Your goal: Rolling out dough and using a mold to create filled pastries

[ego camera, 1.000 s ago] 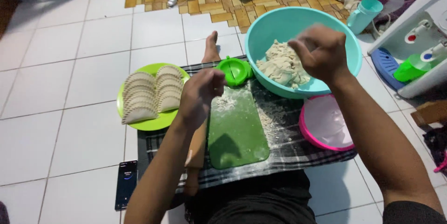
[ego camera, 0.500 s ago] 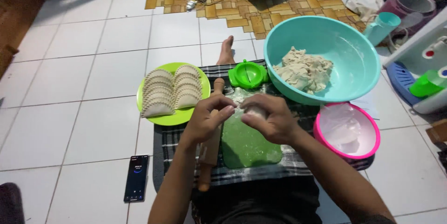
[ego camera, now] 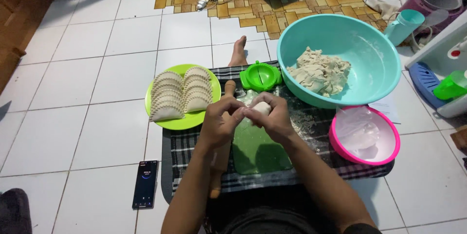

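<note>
Hands: left hand [ego camera: 221,120] and right hand [ego camera: 272,117] at frame centre, fingers closed together around small pale dough lump [ego camera: 261,107], pinching to shape.
Below: flat green plastic board [ego camera: 258,151], floured, catching crumbs.
Reach: wooden rolling pin [ego camera: 221,158] alongside left; turquoise plastic bowl [ego camera: 369,64] upper right.

Teal bowl [ego camera: 369,64], green board [ego camera: 258,151], black-and-white checked cloth [ego camera: 194,141]

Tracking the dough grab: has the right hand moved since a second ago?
Yes. The right hand came back from the teal bowl to over the green board.
</note>
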